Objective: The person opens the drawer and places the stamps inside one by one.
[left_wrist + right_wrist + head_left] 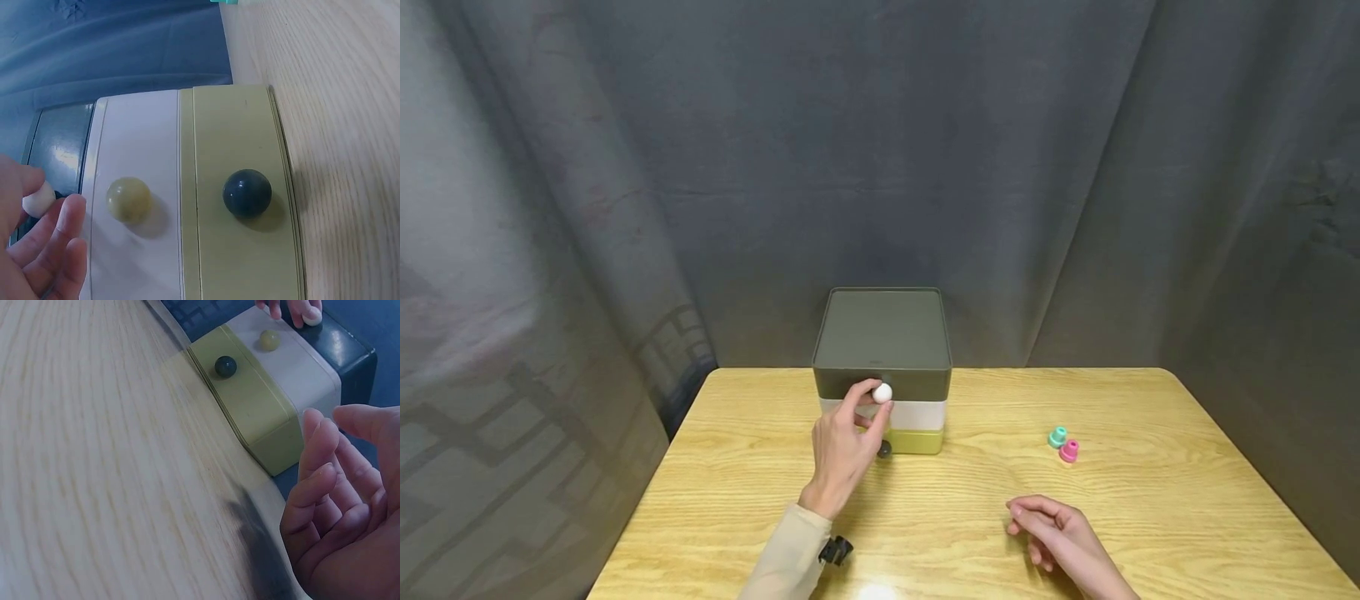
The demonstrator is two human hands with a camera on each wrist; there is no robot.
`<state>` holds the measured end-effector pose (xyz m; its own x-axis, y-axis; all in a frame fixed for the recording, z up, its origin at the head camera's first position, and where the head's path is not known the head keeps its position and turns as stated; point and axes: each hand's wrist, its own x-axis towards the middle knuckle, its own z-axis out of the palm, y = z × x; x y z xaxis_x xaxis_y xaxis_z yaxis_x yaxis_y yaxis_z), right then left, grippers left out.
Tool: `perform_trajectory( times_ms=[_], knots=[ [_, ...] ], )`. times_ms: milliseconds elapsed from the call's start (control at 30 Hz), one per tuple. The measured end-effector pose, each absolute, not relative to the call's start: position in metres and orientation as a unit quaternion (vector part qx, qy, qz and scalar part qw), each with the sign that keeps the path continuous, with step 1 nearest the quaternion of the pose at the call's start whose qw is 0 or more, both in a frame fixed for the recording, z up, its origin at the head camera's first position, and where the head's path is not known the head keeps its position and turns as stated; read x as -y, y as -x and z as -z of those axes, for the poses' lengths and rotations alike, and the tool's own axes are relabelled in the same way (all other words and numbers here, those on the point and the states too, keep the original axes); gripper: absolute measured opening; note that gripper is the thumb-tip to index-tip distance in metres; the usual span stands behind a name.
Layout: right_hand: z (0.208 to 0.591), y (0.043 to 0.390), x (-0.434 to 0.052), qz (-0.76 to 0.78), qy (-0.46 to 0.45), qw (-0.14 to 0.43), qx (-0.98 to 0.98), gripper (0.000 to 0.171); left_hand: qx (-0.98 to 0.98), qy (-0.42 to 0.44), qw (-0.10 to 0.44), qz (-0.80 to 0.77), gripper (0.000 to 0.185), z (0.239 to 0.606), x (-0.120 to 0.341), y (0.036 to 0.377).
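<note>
White knob [882,392] sits on the front of the dark top drawer [925,386] of a box with 3 stacked drawers, on the table [700,500]. The left hand [842,446] pinches this knob between thumb and fingers. Below are a yellow knob [129,200] on the white drawer [925,414] and a dark knob [247,193] on the yellow drawer [921,442]. The right hand [1063,537] is relaxed, fingers loosely bent, near 2 small pieces, teal [1057,437] and pink [1069,451].
</note>
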<state>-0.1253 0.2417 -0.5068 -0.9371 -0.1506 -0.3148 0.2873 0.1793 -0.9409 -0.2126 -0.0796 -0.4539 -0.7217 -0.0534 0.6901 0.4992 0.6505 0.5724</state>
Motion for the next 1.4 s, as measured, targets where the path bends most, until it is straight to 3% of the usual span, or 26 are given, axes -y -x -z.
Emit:
perform_trajectory(
  times_ms=[933,1400],
  knots=[
    [0.502,0.127,-0.244,0.623,-0.056,0.167,-0.762,0.051,0.825,0.151,0.325,0.437,0.030,0.453,0.087,0.190],
    [0.489,0.142,-0.271,0.573,-0.090,0.114,-0.806,0.049,0.824,0.193,0.312,0.432,0.034,0.453,0.089,0.166]
  ],
)
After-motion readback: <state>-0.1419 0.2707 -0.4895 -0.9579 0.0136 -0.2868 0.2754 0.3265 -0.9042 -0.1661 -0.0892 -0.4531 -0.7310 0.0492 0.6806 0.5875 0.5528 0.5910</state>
